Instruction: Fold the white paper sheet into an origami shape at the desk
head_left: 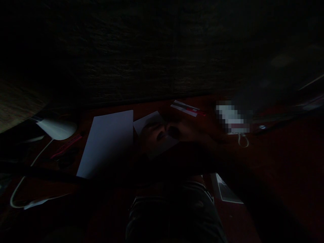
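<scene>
2 hands over a dark red desk [278,162]: the left hand [152,136] and right hand [182,131] are curled, fingertips nearly meeting above a small white paper sheet [148,122]. Any grip is too dark to tell. A larger white sheet [106,143] lies just left.

One hand [152,138] meets the other hand [183,131] over a small paper sheet [148,121] beside a larger sheet [106,145].

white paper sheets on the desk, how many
2: a large white paper sheet at left, a smaller white sheet under the left hand and right hand; darkness may hide more.
</scene>
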A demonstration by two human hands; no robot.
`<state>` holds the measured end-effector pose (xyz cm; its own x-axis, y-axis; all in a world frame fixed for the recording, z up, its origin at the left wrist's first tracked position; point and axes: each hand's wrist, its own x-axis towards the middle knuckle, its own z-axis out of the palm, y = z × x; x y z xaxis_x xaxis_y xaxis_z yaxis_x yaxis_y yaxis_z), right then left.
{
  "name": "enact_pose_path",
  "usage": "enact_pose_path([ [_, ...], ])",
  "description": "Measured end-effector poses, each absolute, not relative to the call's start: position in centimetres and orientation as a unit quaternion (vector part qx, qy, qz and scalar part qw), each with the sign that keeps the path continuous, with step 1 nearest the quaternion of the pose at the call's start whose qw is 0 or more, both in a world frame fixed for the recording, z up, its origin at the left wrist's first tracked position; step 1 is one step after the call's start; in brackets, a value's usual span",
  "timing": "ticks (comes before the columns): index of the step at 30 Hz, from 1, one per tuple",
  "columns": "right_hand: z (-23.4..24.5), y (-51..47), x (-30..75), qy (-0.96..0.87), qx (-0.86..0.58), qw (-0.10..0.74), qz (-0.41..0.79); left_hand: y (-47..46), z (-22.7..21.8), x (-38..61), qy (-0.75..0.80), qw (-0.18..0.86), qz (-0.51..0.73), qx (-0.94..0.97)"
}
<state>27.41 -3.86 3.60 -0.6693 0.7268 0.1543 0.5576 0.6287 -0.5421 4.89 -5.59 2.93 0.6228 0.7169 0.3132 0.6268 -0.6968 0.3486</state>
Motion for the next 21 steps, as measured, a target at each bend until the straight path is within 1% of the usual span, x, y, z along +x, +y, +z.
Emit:
enact_pose_path([
  [5, 3.17, -3.62, 27.47, -0.881, -0.34, 0.213, 0.251, -5.55, 2.99, 4.91, 0.366, 0.099, 0.216, 0.9],
  [10, 3.12, -3.87, 27.31, -0.882, -0.356, 0.208, 0.229, -5.56, 2.84, 4.93, 0.367, 0.094, 0.223, 0.898],
  [21, 2.49, -3.53, 27.3, -0.88, -0.349, 0.221, 0.234, -5.43, 2.78, 4.77, 0.359, 0.104, 0.225, 0.9],
])
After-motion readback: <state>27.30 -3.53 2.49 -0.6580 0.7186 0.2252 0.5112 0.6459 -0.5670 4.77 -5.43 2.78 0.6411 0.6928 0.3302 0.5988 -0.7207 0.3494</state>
